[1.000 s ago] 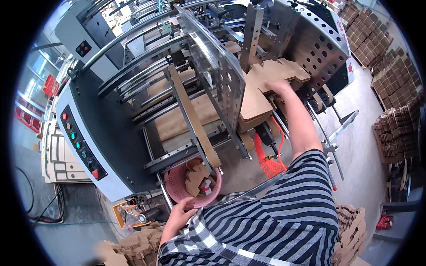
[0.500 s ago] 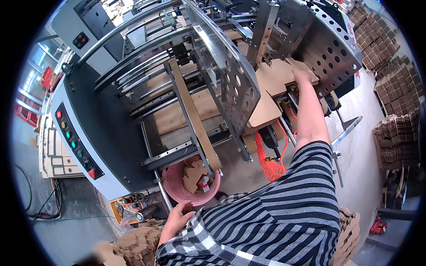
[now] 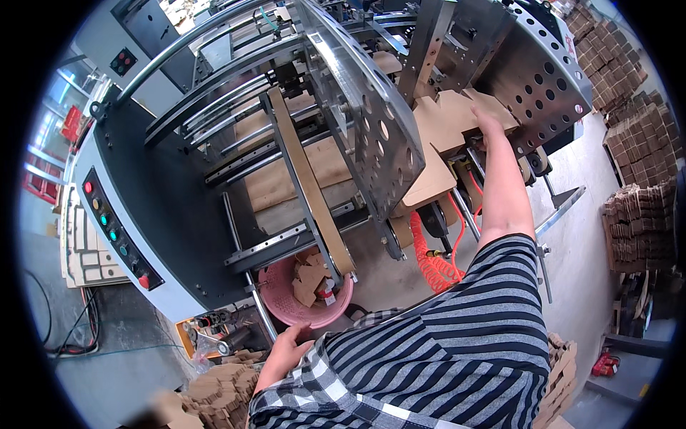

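Observation:
At the machine's right side, my right hand is closed on the near edge of a stack of flat brown cardboard blanks. Part of the hand lies over the top blank, and the fingers underneath are hidden. The blanks sit between a steel plate with round holes and a perforated metal guard. Low in front of my body, my left hand is empty with its fingers loosely apart. It is nearest to a metal rod and a pink basket.
Cardboard scraps lie in the basket. A tan belt runs along the machine beside a button panel. An orange coiled hose hangs below the blanks. Stacked cardboard stands at the right, with more blanks at lower left.
The view has shifted slightly. My right hand stays at the edge of the cardboard blanks, and my left hand keeps its place low in front of me.

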Action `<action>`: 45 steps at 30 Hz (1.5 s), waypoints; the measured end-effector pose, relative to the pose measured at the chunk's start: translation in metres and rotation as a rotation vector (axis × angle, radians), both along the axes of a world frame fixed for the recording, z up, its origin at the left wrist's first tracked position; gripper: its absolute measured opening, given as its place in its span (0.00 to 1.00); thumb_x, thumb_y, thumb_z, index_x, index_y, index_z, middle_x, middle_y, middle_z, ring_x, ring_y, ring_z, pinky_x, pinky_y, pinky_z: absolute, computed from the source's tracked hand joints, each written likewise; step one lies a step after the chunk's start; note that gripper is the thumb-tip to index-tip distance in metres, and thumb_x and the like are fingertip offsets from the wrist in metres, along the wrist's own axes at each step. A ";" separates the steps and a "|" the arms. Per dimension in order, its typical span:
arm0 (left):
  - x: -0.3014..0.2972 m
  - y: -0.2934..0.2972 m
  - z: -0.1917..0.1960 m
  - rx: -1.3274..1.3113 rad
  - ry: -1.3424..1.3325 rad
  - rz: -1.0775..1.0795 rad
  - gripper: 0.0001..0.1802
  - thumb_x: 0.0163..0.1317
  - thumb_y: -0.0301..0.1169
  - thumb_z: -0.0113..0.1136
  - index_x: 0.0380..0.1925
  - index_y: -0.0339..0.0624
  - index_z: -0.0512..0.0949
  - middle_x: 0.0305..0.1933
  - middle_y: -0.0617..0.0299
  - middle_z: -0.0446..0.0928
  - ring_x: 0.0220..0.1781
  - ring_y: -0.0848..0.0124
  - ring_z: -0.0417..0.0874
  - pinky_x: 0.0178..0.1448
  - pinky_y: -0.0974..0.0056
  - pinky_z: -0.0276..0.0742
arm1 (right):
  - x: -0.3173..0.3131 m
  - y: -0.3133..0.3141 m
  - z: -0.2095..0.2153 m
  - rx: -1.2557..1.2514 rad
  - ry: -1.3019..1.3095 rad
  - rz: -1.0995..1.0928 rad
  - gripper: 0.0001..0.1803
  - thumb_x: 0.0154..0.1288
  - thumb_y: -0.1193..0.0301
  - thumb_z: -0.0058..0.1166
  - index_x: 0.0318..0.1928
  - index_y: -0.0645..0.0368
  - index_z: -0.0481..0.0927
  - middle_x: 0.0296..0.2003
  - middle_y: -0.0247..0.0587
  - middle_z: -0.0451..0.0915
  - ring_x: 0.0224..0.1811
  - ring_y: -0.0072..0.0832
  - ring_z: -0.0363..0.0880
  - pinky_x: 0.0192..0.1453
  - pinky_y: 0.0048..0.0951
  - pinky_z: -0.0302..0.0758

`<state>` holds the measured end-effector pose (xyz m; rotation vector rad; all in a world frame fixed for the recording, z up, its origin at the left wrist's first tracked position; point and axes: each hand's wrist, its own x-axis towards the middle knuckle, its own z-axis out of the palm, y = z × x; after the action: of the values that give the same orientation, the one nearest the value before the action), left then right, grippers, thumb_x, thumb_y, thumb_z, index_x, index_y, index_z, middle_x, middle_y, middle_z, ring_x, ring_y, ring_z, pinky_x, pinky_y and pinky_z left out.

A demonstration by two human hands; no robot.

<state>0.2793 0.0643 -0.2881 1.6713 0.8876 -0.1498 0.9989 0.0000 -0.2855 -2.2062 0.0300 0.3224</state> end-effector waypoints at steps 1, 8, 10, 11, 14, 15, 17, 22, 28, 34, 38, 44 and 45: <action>0.003 0.002 0.000 -0.016 0.006 0.002 0.27 0.54 0.24 0.65 0.55 0.37 0.72 0.48 0.49 0.78 0.51 0.62 0.81 0.54 0.63 0.75 | 0.007 -0.006 -0.007 -0.088 -0.094 0.075 0.34 0.58 0.54 0.59 0.59 0.63 0.73 0.60 0.50 0.71 0.64 0.35 0.67 0.65 0.33 0.63; 0.008 0.004 -0.003 -0.031 0.007 -0.021 0.26 0.54 0.22 0.63 0.55 0.35 0.71 0.48 0.49 0.78 0.50 0.62 0.81 0.54 0.64 0.75 | -0.022 -0.016 0.009 0.096 0.172 0.105 0.44 0.52 0.37 0.57 0.64 0.47 0.66 0.61 0.39 0.69 0.60 0.44 0.67 0.60 0.54 0.60; 0.015 0.006 0.004 0.004 -0.011 -0.052 0.25 0.54 0.22 0.63 0.55 0.35 0.71 0.47 0.49 0.79 0.49 0.63 0.82 0.53 0.63 0.76 | -0.033 -0.016 0.021 0.037 0.168 0.121 0.47 0.51 0.35 0.55 0.66 0.49 0.64 0.63 0.44 0.67 0.62 0.46 0.66 0.61 0.56 0.59; 0.017 0.008 0.007 0.008 -0.004 -0.045 0.25 0.54 0.22 0.63 0.54 0.35 0.71 0.46 0.49 0.79 0.48 0.63 0.82 0.52 0.63 0.76 | -0.040 -0.017 0.025 0.008 0.168 0.128 0.48 0.51 0.35 0.55 0.66 0.50 0.63 0.64 0.47 0.66 0.63 0.48 0.65 0.62 0.58 0.58; 0.016 0.010 0.008 0.033 -0.015 -0.033 0.26 0.54 0.24 0.65 0.55 0.37 0.72 0.44 0.50 0.80 0.46 0.64 0.83 0.50 0.63 0.77 | -0.048 -0.023 0.042 -0.209 0.018 0.082 0.41 0.55 0.39 0.53 0.60 0.56 0.71 0.59 0.52 0.71 0.61 0.45 0.69 0.61 0.50 0.64; 0.013 0.009 0.013 0.045 0.022 -0.020 0.26 0.54 0.25 0.65 0.55 0.37 0.72 0.44 0.50 0.80 0.46 0.64 0.83 0.51 0.63 0.77 | -0.054 -0.024 0.056 -0.342 -0.119 0.089 0.37 0.57 0.41 0.52 0.55 0.59 0.75 0.56 0.52 0.74 0.60 0.45 0.72 0.60 0.45 0.68; 0.014 0.010 0.022 0.064 0.087 0.001 0.27 0.53 0.28 0.67 0.55 0.37 0.72 0.44 0.49 0.80 0.47 0.63 0.82 0.51 0.63 0.77 | -0.070 -0.026 0.078 -0.457 -0.315 0.148 0.32 0.58 0.46 0.51 0.48 0.63 0.80 0.50 0.53 0.78 0.56 0.46 0.75 0.56 0.40 0.73; -0.002 0.007 0.026 0.163 0.051 0.024 0.29 0.52 0.29 0.68 0.55 0.36 0.72 0.44 0.48 0.81 0.47 0.62 0.82 0.53 0.62 0.75 | -0.156 -0.043 0.126 -0.057 0.102 0.569 0.07 0.52 0.75 0.53 0.23 0.68 0.78 0.21 0.46 0.80 0.18 0.30 0.80 0.25 0.28 0.77; -0.015 -0.002 0.025 0.163 0.024 0.071 0.29 0.52 0.28 0.68 0.55 0.35 0.72 0.44 0.51 0.81 0.47 0.64 0.82 0.53 0.63 0.75 | -0.224 -0.054 0.081 -0.431 0.023 1.085 0.13 0.51 0.68 0.55 0.28 0.68 0.81 0.23 0.46 0.81 0.24 0.33 0.79 0.34 0.33 0.77; -0.027 -0.009 0.028 0.112 -0.023 0.070 0.28 0.52 0.27 0.68 0.54 0.35 0.72 0.44 0.51 0.81 0.46 0.65 0.83 0.52 0.64 0.76 | -0.243 -0.059 0.044 -0.242 -0.309 0.952 0.13 0.51 0.65 0.54 0.28 0.65 0.82 0.26 0.55 0.79 0.31 0.46 0.80 0.39 0.39 0.75; -0.029 -0.010 0.031 0.123 -0.035 0.058 0.28 0.52 0.27 0.67 0.55 0.35 0.72 0.44 0.50 0.81 0.46 0.65 0.83 0.52 0.64 0.76 | -0.237 -0.048 0.034 -0.479 -0.449 0.922 0.11 0.54 0.64 0.55 0.28 0.59 0.84 0.31 0.51 0.81 0.38 0.47 0.80 0.44 0.42 0.76; -0.028 -0.007 0.033 0.163 -0.045 0.014 0.27 0.53 0.27 0.66 0.54 0.34 0.71 0.44 0.50 0.81 0.47 0.64 0.83 0.52 0.63 0.77 | -0.238 -0.054 0.025 -0.398 -0.396 0.945 0.10 0.53 0.64 0.56 0.28 0.58 0.84 0.30 0.50 0.81 0.37 0.45 0.80 0.43 0.41 0.76; -0.027 -0.006 0.032 0.167 -0.062 0.013 0.27 0.53 0.26 0.66 0.54 0.34 0.71 0.44 0.50 0.80 0.47 0.65 0.82 0.52 0.63 0.77 | -0.238 -0.055 0.025 -0.408 -0.383 0.951 0.10 0.53 0.64 0.56 0.28 0.57 0.84 0.30 0.50 0.82 0.36 0.45 0.81 0.43 0.41 0.77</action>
<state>0.2518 0.0584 -0.2556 1.8146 0.8834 -0.0144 0.7611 -0.0553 -0.2600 -2.5071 -1.2840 0.4186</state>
